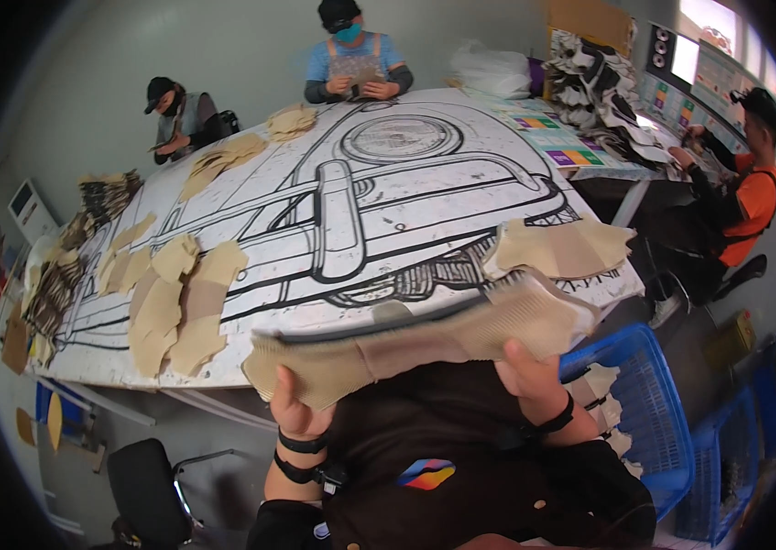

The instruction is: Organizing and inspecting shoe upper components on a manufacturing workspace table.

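Note:
A long beige knitted fabric piece [415, 353], with a browner band in its middle and ribbed ends, is stretched crosswise in front of my body. My left hand [301, 410] grips its left end, and my right hand [535, 380] grips it toward the right end. Both thumbs press on the near face; the other fingers are hidden behind the fabric. Just beyond it, to the right, a pile of similar beige pieces [557, 249] lies on the table edge. More flat beige pieces [186, 302] overlap on the table to the left.
The white table [406, 215] carries black line drawings. Beige stacks [223, 163] and darker bundles [58, 284] line its far and left sides. Three people work around the room. A blue basket [649, 403] with fabric pieces stands at my right, a black chair [154, 495] at lower left.

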`<action>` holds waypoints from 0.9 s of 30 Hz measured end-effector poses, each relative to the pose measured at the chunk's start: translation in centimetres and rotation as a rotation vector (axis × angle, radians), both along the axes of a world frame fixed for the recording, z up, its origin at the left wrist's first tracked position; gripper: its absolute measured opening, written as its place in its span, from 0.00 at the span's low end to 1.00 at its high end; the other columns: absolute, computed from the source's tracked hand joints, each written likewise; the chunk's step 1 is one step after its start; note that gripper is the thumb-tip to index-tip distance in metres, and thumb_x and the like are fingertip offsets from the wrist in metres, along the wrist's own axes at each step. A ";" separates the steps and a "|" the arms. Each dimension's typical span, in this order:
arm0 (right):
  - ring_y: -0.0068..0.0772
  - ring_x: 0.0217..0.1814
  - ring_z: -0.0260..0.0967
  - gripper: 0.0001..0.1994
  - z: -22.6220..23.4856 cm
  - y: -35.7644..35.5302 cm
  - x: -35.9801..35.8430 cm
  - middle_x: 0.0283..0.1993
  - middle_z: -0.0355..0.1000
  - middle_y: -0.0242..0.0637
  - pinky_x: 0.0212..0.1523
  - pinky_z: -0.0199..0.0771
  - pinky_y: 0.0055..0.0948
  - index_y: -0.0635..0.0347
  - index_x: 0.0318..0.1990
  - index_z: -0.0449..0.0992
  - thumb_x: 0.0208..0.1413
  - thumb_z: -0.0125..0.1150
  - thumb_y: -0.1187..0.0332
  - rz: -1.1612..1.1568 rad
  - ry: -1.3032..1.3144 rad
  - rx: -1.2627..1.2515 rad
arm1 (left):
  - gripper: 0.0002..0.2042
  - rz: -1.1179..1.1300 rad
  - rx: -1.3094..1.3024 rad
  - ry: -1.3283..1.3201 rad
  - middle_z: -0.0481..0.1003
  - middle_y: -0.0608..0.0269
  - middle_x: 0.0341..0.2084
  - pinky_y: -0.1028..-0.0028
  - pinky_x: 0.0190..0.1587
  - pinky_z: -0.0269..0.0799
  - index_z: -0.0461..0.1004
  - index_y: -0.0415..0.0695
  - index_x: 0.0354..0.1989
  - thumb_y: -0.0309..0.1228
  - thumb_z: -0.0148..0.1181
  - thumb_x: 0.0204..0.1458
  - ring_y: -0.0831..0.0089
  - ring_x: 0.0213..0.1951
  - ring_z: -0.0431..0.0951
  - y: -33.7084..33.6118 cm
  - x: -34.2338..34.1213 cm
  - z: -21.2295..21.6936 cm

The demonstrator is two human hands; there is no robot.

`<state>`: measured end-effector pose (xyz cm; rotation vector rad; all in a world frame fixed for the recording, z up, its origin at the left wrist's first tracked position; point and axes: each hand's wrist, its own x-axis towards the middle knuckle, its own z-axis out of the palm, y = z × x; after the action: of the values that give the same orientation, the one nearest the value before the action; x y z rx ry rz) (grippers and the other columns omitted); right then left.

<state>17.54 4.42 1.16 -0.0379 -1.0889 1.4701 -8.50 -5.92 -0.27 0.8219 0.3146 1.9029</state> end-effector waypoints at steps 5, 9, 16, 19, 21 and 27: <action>0.48 0.53 0.64 0.11 0.3 1.3 0.9 0.41 0.74 0.40 0.63 0.43 0.55 0.48 0.48 0.69 0.60 0.46 0.61 0.162 0.148 0.413 | 0.09 0.023 0.420 0.221 0.74 0.65 0.43 0.47 0.65 0.38 0.73 0.53 0.43 0.34 0.54 0.54 0.49 0.57 0.62 0.9 0.1 0.3; 0.44 0.55 0.64 0.12 1.4 0.3 3.2 0.44 0.71 0.45 0.58 0.58 0.51 0.60 0.50 0.66 0.59 0.49 0.69 0.191 -0.241 0.223 | 0.10 -0.072 0.349 0.437 0.72 0.55 0.44 0.52 0.56 0.62 0.69 0.49 0.45 0.35 0.50 0.57 0.56 0.54 0.67 0.1 -1.5 1.0; 0.46 0.56 0.65 0.23 5.6 -0.6 -1.1 0.56 0.63 0.51 0.56 0.66 0.41 0.73 0.58 0.55 0.53 0.45 0.76 0.062 -0.080 -0.542 | 0.30 0.102 0.027 -0.155 0.58 0.52 0.60 0.57 0.59 0.61 0.48 0.43 0.64 0.40 0.51 0.56 0.55 0.61 0.57 -0.5 -0.5 1.6; 0.46 0.53 0.67 0.21 6.1 -0.2 -1.0 0.54 0.64 0.52 0.51 0.73 0.38 0.74 0.56 0.57 0.54 0.44 0.76 0.224 0.011 -0.592 | 0.36 0.648 0.247 0.234 0.57 0.53 0.60 0.52 0.62 0.52 0.46 0.47 0.65 0.39 0.58 0.51 0.51 0.63 0.53 0.1 2.1 5.7; 0.44 0.49 0.70 0.18 6.2 0.0 -0.9 0.52 0.66 0.51 0.45 0.79 0.33 0.73 0.54 0.59 0.55 0.43 0.75 0.330 0.088 -0.598 | 0.34 1.130 0.337 0.625 0.60 0.56 0.59 0.50 0.64 0.46 0.52 0.49 0.63 0.36 0.62 0.46 0.50 0.63 0.52 1.2 1.6 6.4; 0.42 0.52 0.68 0.23 5.1 -0.4 -0.3 0.53 0.65 0.48 0.48 0.75 0.37 0.72 0.57 0.57 0.56 0.49 0.71 0.523 0.252 -0.556 | 0.10 1.612 0.209 1.811 0.76 0.80 0.32 0.53 0.64 0.40 0.78 0.57 0.28 0.29 0.67 0.35 0.67 0.51 0.68 -0.4 2.1 11.7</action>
<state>17.24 4.01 6.24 0.0447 -0.4727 2.1506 -6.43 -6.32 11.47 2.8072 2.4255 1.5974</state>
